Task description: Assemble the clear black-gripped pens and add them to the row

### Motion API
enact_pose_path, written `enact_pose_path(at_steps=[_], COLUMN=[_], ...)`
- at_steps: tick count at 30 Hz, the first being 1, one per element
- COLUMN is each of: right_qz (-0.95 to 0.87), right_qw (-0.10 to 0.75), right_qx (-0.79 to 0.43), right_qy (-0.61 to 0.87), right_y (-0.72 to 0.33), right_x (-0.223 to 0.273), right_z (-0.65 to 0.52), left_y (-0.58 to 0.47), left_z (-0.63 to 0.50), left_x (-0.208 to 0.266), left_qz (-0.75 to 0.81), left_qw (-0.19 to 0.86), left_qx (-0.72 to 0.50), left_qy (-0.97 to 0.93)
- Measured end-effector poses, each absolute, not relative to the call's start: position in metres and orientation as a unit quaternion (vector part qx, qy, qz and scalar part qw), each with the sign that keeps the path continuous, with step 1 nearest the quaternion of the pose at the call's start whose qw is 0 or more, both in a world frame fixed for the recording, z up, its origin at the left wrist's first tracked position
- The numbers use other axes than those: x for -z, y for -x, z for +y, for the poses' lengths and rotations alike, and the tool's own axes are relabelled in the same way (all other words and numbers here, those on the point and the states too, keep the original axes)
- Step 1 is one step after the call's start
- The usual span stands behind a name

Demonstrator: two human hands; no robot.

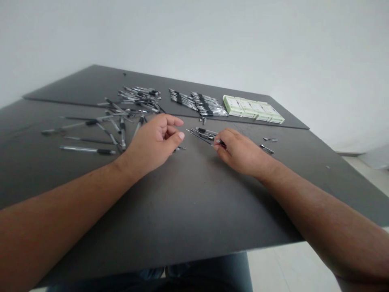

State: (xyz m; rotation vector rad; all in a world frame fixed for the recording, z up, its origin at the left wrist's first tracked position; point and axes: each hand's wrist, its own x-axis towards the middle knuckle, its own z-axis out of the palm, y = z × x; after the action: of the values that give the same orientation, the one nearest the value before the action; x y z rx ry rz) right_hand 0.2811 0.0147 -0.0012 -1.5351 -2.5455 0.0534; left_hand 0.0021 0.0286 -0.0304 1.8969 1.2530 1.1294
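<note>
My left hand (159,140) hovers over the table's middle, thumb and fingers apart with nothing between them. Just below its thumb, the tip of a pen part (180,148) shows; the rest is hidden behind the hand. My right hand (238,151) is closed in a pinch. A thin pen refill (199,136) runs from its fingertips, tip pointing left. Something dark also shows between those fingers, too covered to make out. Behind the refill, several clear pens with black grips (206,132) lie close to the right fingers.
Loose pens and refills are strewn at left, including one pen (88,150) lying alone. A pen heap (139,97) lies farther back, beside neat pen rows (209,105) and green-white boxes (253,108). Small parts (266,149) lie at right on the dark table (182,219).
</note>
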Motion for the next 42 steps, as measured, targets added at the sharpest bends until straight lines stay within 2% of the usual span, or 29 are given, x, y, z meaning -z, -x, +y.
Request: enact_pose_path(at_steps=[2, 6, 13, 23, 28, 36, 42], right_qz=[-0.856, -0.862, -0.872, -0.888, -0.89, -0.894, -0.885], right_qw=[0.088, 0.082, 0.082, 0.108, 0.167, 0.246, 0.269], right_qx=[-0.028, -0.043, -0.051, -0.059, -0.073, -0.06, -0.041], right_qy=[0.509, 0.499, 0.48, 0.443, 0.419, 0.369, 0.378], right_y=[-0.28, -0.278, -0.275, -0.276, -0.279, -0.296, -0.296], right_x=[0.0, 0.0, -0.001, 0.004, 0.004, 0.006, 0.01], right_z=[0.012, 0.007, 0.0, 0.0, 0.001, 0.011, 0.015], left_y=[-0.004, -0.005, -0.005, -0.004, -0.002, -0.002, -0.004], left_z=[0.024, 0.014, 0.016, 0.013, 0.014, 0.025, 0.027], left_x=[0.028, 0.023, 0.026, 0.025, 0.023, 0.023, 0.022], left_qz=[0.466, 0.451, 0.44, 0.428, 0.43, 0.419, 0.411], left_qw=[0.317, 0.291, 0.32, 0.226, 0.208, 0.331, 0.366], left_qx=[-0.407, -0.387, -0.408, -0.403, -0.43, -0.599, -0.622], left_qy=[-0.719, -0.75, -0.733, -0.777, -0.766, -0.597, -0.557])
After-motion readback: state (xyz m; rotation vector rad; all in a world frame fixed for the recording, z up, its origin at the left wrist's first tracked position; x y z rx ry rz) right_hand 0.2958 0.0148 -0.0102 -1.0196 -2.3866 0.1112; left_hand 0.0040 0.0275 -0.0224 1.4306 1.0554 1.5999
